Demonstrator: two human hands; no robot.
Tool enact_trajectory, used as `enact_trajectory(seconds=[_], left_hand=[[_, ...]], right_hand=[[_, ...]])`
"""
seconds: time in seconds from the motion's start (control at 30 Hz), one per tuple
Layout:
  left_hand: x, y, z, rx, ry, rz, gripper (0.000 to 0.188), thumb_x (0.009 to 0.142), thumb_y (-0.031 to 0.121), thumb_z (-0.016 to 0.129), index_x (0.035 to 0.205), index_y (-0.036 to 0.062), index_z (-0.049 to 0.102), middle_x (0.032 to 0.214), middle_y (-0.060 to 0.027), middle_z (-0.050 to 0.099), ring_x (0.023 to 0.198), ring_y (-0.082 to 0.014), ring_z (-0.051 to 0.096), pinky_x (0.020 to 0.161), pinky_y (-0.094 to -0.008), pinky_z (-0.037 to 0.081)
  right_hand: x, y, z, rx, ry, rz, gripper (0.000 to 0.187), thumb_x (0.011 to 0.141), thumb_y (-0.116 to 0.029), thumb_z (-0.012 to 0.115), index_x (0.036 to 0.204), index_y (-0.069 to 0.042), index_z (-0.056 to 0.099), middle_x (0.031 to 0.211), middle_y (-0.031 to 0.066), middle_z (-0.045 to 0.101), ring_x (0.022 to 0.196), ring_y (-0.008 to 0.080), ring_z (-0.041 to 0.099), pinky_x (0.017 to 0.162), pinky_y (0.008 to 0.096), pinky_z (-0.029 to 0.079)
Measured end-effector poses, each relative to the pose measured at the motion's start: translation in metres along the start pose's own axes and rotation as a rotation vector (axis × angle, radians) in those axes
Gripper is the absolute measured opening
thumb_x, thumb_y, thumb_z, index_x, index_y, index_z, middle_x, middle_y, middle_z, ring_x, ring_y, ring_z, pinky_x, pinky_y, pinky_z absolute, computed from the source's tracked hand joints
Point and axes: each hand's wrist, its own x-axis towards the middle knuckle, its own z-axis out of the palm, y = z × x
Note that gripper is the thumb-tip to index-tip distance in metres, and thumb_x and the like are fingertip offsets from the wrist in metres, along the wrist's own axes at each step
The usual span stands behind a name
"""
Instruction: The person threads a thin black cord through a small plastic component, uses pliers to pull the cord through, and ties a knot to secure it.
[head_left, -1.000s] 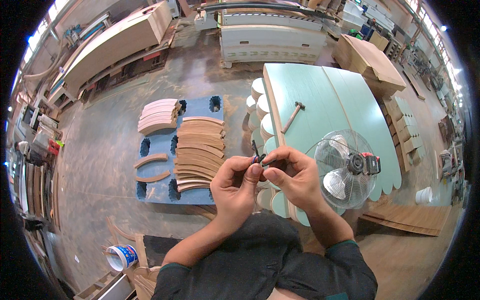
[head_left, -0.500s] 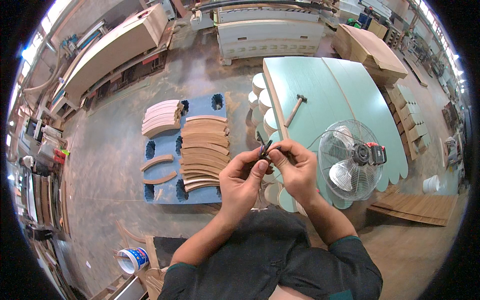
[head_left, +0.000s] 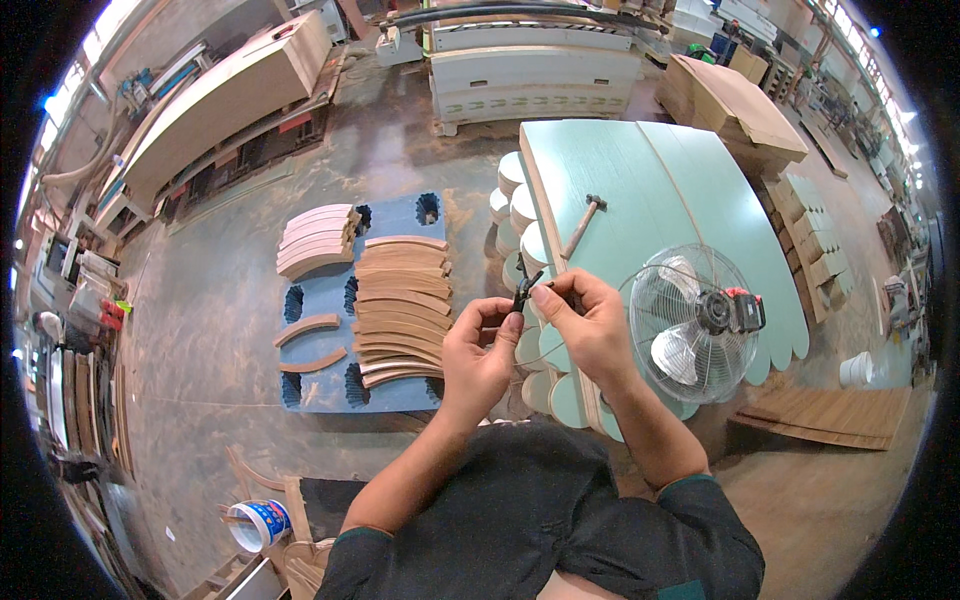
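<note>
Got a small black part [head_left: 521, 292] pinched in my left hand [head_left: 480, 355], right hand [head_left: 595, 325] nipping it too, just off the green boards' [head_left: 650, 205] left edge on my feed. Hammer's [head_left: 579, 231] along that edge, fan's [head_left: 714, 312] nearer me; bucket's [head_left: 272, 520] blue label's unreadable.

Head view, single: left unit of a side-by-side fisheye pair, worn on the head. Faces down and forward over the wearer's black fabric shirt [head_left: 470, 490], which lies below the hands, close to the lens. Bare left hand [head_left: 480, 362] and bare right hand [head_left: 592, 325] at near range. Field very wide: takes in blue flat pallet with dark holes [head_left: 322, 390] left of left hand, pale-green smooth panels [head_left: 635, 200] beyond right hand, long white boxy machine [head_left: 530, 85] farthest ahead of both. Straight edges bow outward.
</note>
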Motion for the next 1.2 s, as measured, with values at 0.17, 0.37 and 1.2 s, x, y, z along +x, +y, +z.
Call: enact_trajectory(seconds=[0.17, 0.37, 1.2], left_hand=[[0.01, 0.001, -0.014, -0.265, -0.028, -0.229, 0.016, 0.103, 0.012, 0.068, 0.113, -0.0011, 0.068, 0.095, -0.0018, 0.069, 0.081, -0.0081, 0.062, 0.073, -0.0246, 0.052], [0.013, 0.005, -0.026, -0.428, -0.069, -0.378, 0.017, 0.101, 0.014, 0.07, 0.112, 0.0017, 0.068, 0.085, -0.0009, 0.066, 0.069, -0.0091, 0.058, 0.058, -0.0249, 0.046], [0.008, 0.011, -0.036, -0.03, -0.267, -0.353, 0.017, 0.098, 0.015, 0.075, 0.106, -0.0001, 0.075, 0.085, 0.001, 0.07, 0.074, -0.0046, 0.059, 0.065, -0.0223, 0.047]], right_hand=[[0.004, -0.003, -0.003, -0.085, -0.144, -0.048, 0.022, 0.098, -0.009, 0.073, 0.118, 0.0, 0.072, 0.088, -0.0013, 0.066, 0.08, 0.0079, 0.058, 0.074, 0.0249, 0.049], [0.011, -0.001, 0.001, -0.127, -0.125, -0.17, 0.018, 0.097, -0.004, 0.073, 0.115, -0.001, 0.074, 0.093, 0.0002, 0.068, 0.083, 0.0072, 0.061, 0.074, 0.0232, 0.049], [0.013, -0.004, -0.014, -0.314, -0.274, -0.192, 0.015, 0.092, -0.017, 0.08, 0.093, -0.003, 0.077, 0.094, 0.006, 0.066, 0.087, 0.0181, 0.061, 0.076, 0.0318, 0.048]])
